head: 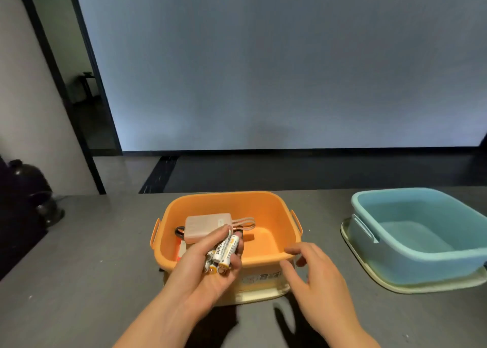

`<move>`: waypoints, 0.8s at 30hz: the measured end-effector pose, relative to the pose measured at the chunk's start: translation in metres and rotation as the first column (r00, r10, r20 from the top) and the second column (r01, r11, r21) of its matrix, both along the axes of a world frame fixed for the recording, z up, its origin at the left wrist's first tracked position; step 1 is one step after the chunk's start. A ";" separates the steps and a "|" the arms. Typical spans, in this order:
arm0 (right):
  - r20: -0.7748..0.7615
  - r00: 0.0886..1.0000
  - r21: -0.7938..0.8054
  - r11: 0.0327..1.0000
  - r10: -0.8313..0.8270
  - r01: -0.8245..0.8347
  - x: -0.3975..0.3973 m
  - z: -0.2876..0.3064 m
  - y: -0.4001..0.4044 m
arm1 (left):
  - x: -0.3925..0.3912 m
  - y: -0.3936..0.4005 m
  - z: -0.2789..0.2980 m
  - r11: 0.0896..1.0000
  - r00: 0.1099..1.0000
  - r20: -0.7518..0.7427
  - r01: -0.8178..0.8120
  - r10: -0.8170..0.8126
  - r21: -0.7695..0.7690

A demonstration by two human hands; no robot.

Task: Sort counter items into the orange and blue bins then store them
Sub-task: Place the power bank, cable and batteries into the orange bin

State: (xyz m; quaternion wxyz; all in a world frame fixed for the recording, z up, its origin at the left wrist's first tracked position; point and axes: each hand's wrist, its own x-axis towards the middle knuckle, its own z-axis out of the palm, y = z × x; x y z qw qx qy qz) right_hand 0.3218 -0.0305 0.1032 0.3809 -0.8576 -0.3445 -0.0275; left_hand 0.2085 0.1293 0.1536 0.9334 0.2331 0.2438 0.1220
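My left hand point(203, 266) grips a bunch of white and orange batteries point(224, 253) over the near edge of the orange bin point(263, 205). Inside that bin lie a pale pink power bank point(207, 225) with a pink cable point(243, 224), and something red under my hand. My right hand point(313, 274) hovers at the bin's front right corner with relaxed, spread fingers and holds nothing. The blue bin point(411, 258) stands to the right on a cream lid point(395, 287), and nothing shows inside it.
Both bins sit on a dark grey counter point(92, 255). A dark rounded object point(26, 189) stands at the counter's far left edge. Behind the counter there is a large pale screen point(263, 71) and a dark doorway point(79, 84) at left.
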 end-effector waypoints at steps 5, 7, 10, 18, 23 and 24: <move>-0.004 0.999 0.016 0.999 -0.042 0.042 0.017 0.016 0.010 | 0.070 0.028 0.010 0.970 0.984 -0.153 0.118 -0.086 0.212; -0.009 0.998 0.029 0.998 -0.059 0.059 0.021 0.018 0.010 | 0.098 0.034 -0.001 0.951 0.953 -0.245 0.231 -0.179 0.205; -0.008 0.994 0.057 0.993 -0.105 0.105 0.027 0.015 0.007 | 0.138 0.040 -0.031 0.899 0.875 -0.400 0.380 -0.274 0.217; 0.045 0.982 0.134 0.976 -0.181 0.174 0.044 0.005 0.001 | 0.212 0.044 -0.106 0.809 0.757 -0.620 0.488 -0.207 0.327; 0.008 0.989 0.126 0.981 -0.148 0.146 0.052 -0.008 0.007 | 0.224 0.040 -0.130 0.764 0.821 -0.571 0.362 0.009 0.533; 0.007 0.990 0.128 0.982 -0.141 0.139 0.053 -0.009 0.009 | 0.224 0.041 -0.133 0.755 0.829 -0.560 0.359 0.013 0.549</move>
